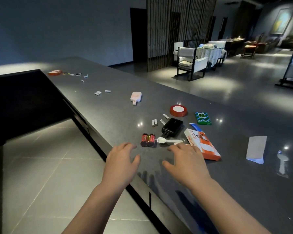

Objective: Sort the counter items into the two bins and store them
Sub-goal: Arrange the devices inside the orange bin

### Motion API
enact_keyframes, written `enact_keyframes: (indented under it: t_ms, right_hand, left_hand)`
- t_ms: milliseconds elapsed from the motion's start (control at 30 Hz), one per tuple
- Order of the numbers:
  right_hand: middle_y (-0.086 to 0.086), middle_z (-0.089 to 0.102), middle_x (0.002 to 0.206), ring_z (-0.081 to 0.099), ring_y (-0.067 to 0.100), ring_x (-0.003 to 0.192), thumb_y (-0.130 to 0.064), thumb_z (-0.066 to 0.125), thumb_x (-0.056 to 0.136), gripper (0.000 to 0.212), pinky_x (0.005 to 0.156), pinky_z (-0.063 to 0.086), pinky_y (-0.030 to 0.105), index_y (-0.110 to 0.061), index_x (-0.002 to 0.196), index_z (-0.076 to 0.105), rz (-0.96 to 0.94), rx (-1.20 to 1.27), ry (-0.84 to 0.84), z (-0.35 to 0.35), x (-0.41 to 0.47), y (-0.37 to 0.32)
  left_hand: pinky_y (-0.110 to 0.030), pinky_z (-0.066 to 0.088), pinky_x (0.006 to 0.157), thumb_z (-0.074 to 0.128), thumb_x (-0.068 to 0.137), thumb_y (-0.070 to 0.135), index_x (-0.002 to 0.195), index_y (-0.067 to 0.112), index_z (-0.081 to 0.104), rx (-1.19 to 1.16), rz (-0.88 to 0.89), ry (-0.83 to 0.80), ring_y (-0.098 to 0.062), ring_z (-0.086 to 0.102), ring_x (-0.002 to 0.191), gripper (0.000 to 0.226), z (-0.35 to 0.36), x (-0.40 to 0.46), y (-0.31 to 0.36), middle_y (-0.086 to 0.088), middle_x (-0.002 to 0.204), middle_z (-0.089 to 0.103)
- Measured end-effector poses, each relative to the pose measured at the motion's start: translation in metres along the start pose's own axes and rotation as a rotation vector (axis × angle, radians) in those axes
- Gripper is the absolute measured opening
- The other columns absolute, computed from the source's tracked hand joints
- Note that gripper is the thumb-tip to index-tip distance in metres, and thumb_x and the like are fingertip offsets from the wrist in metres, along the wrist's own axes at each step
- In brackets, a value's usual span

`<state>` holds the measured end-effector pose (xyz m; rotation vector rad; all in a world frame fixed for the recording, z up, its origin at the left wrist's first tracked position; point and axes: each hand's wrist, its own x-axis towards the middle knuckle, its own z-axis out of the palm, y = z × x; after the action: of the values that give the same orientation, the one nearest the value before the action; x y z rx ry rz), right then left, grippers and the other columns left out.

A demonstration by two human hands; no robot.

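Note:
My left hand (121, 159) and my right hand (186, 163) hover palm-down over the dark grey counter (118, 115), fingers relaxed and holding nothing. Just beyond the left fingertips lie two red batteries (148, 140). A white plastic spork (167, 141) lies ahead of the right fingertips, and an orange-and-white box (204, 146) sits partly under that hand's far side. Farther off are a black power bank (172, 127), small white batteries (154, 122), a red tape roll (178, 110), a green packet (203, 118) and a pink power bank (136, 97). No bin is in view.
More white batteries (98, 93) and an orange packet (54, 72) lie at the counter's far end. A folded white paper (256, 149) and a clear wrapped utensil (282, 163) lie to the right. The counter's near edge drops to tiled floor on the left.

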<state>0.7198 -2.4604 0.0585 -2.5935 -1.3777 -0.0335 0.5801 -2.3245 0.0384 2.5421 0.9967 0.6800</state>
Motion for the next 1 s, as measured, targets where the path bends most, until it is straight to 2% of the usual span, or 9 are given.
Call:
enact_keyframes:
  t_ms: [167, 300, 400, 500, 667, 800, 1000]
  right_hand:
    - [-0.005, 0.052, 0.131, 0.045, 0.019, 0.123, -0.054, 0.047, 0.089, 0.048, 0.107, 0.025, 0.037, -0.032, 0.131, 0.049, 0.061, -0.023, 0.016, 0.009, 0.059, 0.014]
    - [-0.004, 0.054, 0.128, 0.046, 0.019, 0.121, -0.054, 0.047, 0.089, 0.045, 0.107, 0.028, 0.038, -0.033, 0.129, 0.050, 0.130, -0.029, -0.019, 0.014, 0.093, 0.024]
    - [-0.006, 0.055, 0.126, 0.048, 0.018, 0.119, -0.055, 0.046, 0.088, 0.045, 0.104, 0.030, 0.037, -0.034, 0.126, 0.052, 0.192, -0.044, 0.001, 0.017, 0.119, 0.034]
    - [-0.006, 0.056, 0.125, 0.050, 0.017, 0.118, -0.055, 0.047, 0.087, 0.044, 0.107, 0.028, 0.037, -0.034, 0.125, 0.052, 0.290, -0.052, 0.018, 0.017, 0.137, 0.047]
    - [-0.006, 0.054, 0.128, 0.049, 0.017, 0.119, -0.057, 0.045, 0.087, 0.046, 0.109, 0.026, 0.036, -0.034, 0.127, 0.051, 0.459, -0.087, 0.034, 0.014, 0.157, 0.064]
    - [-0.007, 0.053, 0.127, 0.049, 0.016, 0.119, -0.057, 0.045, 0.088, 0.052, 0.109, 0.027, 0.034, -0.032, 0.133, 0.047, 0.570, -0.096, 0.078, 0.016, 0.171, 0.070]
    - [-0.006, 0.052, 0.129, 0.049, 0.014, 0.117, -0.053, 0.045, 0.092, 0.048, 0.106, 0.029, 0.033, -0.031, 0.134, 0.047, 0.671, -0.020, 0.056, 0.029, 0.168, 0.072]
  left_hand:
    - [-0.025, 0.030, 0.095, 0.054, 0.091, 0.035, 0.122, 0.029, 0.056, -0.064, 0.047, -0.027, -0.011, 0.041, 0.118, 0.033, 0.024, 0.068, 0.000, 0.012, 0.124, 0.054]
    - [-0.028, 0.031, 0.097, 0.052, 0.090, 0.037, 0.123, 0.028, 0.055, -0.061, 0.052, -0.141, -0.014, 0.041, 0.120, 0.034, 0.051, 0.108, -0.003, 0.009, 0.127, 0.052]
    - [-0.029, 0.032, 0.098, 0.054, 0.087, 0.036, 0.128, 0.028, 0.051, -0.045, 0.067, -0.201, -0.016, 0.042, 0.123, 0.042, 0.076, 0.148, 0.001, 0.008, 0.132, 0.050]
    - [-0.036, 0.041, 0.096, 0.058, 0.084, 0.035, 0.127, 0.022, 0.049, -0.125, 0.092, -0.305, -0.021, 0.047, 0.119, 0.046, 0.110, 0.190, 0.017, 0.001, 0.130, 0.051]
    - [-0.040, 0.040, 0.098, 0.062, 0.079, 0.049, 0.132, 0.016, 0.041, -0.055, 0.219, -0.507, -0.026, 0.038, 0.123, 0.066, 0.174, 0.238, 0.046, -0.006, 0.131, 0.044]
    - [-0.039, 0.033, 0.102, 0.064, 0.074, 0.058, 0.138, 0.015, 0.030, 0.064, 0.275, -0.500, -0.030, 0.031, 0.124, 0.084, 0.213, 0.255, 0.046, -0.011, 0.138, 0.035]
    - [-0.039, 0.034, 0.098, 0.069, 0.065, 0.059, 0.140, 0.021, 0.024, -0.038, 0.228, -0.493, -0.032, 0.030, 0.122, 0.096, 0.229, 0.259, 0.040, -0.012, 0.135, 0.038]
